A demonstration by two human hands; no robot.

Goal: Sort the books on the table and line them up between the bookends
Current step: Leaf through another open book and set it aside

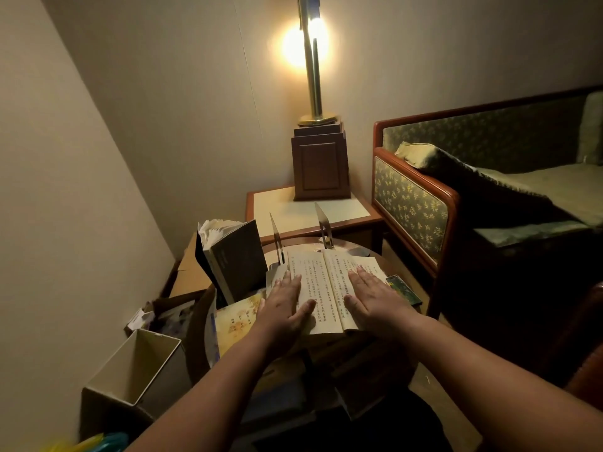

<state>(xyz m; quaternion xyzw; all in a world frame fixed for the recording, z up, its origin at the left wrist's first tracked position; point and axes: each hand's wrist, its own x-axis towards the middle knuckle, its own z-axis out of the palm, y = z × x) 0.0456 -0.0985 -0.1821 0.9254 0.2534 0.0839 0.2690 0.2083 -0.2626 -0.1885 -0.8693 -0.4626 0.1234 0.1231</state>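
Down flat on the open book (326,285) with both palms: left hand (287,305) on the left page, right hand (375,298) on the right, fingers straight and spread, well apart either side of the gutter, pinching nothing. Lying face-up near the middle of the round table (354,251), just in front of the two metal bookends (276,243), both upright, no book standing between them. Looks like a light paperback, soft-covered and floppy (thin pages, easy to crease if shut carelessly), so probably best closed by swinging one half over the other, then taken at the spine edge, thumb on one cover and fingers on the other. Likely to sag or fan open if lifted by a single cover. Off to the left, just outside the left bookend, a dark book (235,259) standing on end, pages splayed at the top; apt to topple if knocked. Under the left wrist, a yellow-covered book (235,318) lying flat; peeking out beyond the right hand, a green-covered book (404,290). Plenty left to sort, by the look of it: nothing lined up in the gap yet.
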